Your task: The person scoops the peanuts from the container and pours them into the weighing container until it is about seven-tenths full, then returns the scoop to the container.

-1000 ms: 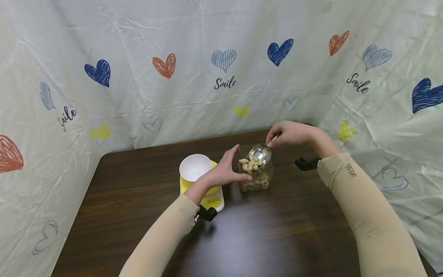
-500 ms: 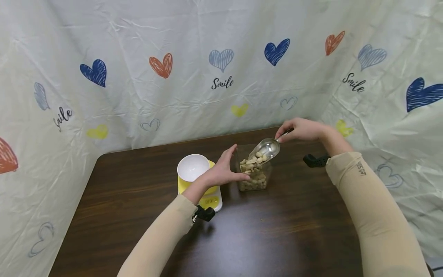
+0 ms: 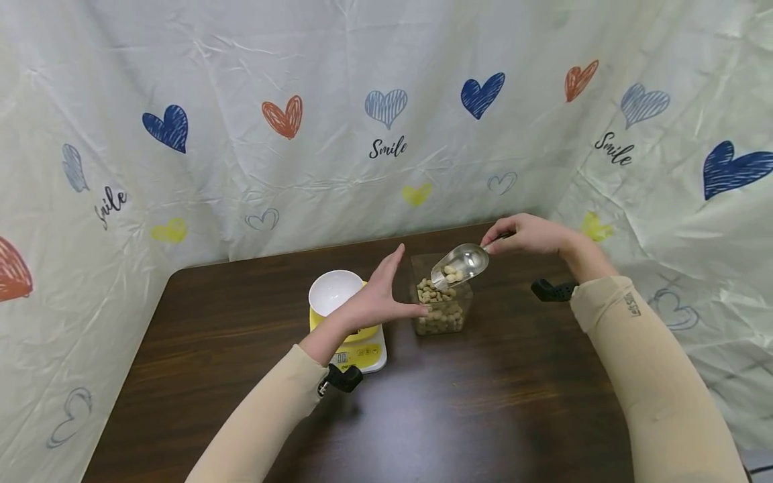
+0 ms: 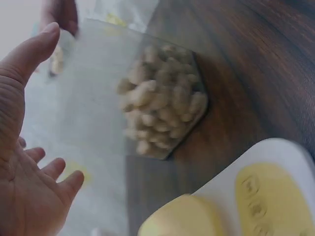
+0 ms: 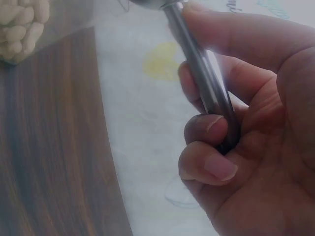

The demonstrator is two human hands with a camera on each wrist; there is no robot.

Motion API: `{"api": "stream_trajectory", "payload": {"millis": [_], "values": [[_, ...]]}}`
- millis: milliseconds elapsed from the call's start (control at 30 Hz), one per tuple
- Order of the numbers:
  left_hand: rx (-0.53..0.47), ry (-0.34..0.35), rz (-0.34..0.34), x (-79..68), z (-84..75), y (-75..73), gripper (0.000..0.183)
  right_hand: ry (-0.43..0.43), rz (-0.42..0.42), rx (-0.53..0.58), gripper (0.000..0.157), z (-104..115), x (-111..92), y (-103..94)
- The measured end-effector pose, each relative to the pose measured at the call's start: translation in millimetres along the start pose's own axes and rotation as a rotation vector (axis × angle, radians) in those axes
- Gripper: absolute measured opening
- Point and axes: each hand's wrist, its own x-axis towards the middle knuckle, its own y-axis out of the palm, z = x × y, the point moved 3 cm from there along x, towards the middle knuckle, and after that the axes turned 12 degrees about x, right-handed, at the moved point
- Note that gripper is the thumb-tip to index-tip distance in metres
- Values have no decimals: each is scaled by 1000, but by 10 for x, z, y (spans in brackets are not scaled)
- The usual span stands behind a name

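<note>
My right hand [image 3: 525, 233] grips the handle of a metal scoop [image 3: 473, 260], its fingers curled round the dark-ended grip in the right wrist view. A few peanuts [image 3: 453, 274] lie in the scoop, which is tilted with its mouth over a clear square container [image 3: 460, 295]. More peanuts [image 4: 162, 101] fill the lower part of that container. Beside it, my left hand [image 3: 376, 295] is spread with thumb and fingers wide apart, holding nothing. Under and behind the left hand stands a yellow and white kitchen scale [image 3: 370, 355] with a white bowl [image 3: 334, 292] on top.
The dark wooden table [image 3: 241, 376] reaches back to a white curtain [image 3: 326, 188] printed with hearts and the word Smile. The scale stands just left of the container. Its display [image 3: 341, 358] is partly visible past the left wrist.
The scoop has lifted and drawn to the right, and peanuts have slid from it into the container, leaving fewer in it. My left hand has come away from the container, leftward.
</note>
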Motion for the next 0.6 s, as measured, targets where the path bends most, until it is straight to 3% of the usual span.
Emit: {"api": "stream_trajectory", "payload": {"millis": [200,400,600], "values": [[69,57,-105,-306,89,-435,120,-39,-25,34,23,129,31,67],[133,-33,-157,-611,363,-811,119,-62,-57,43,28,263,118,198],[155,-93,-144,-806,677,-948,121,-73,-64,94,32,415,236,391]]}}
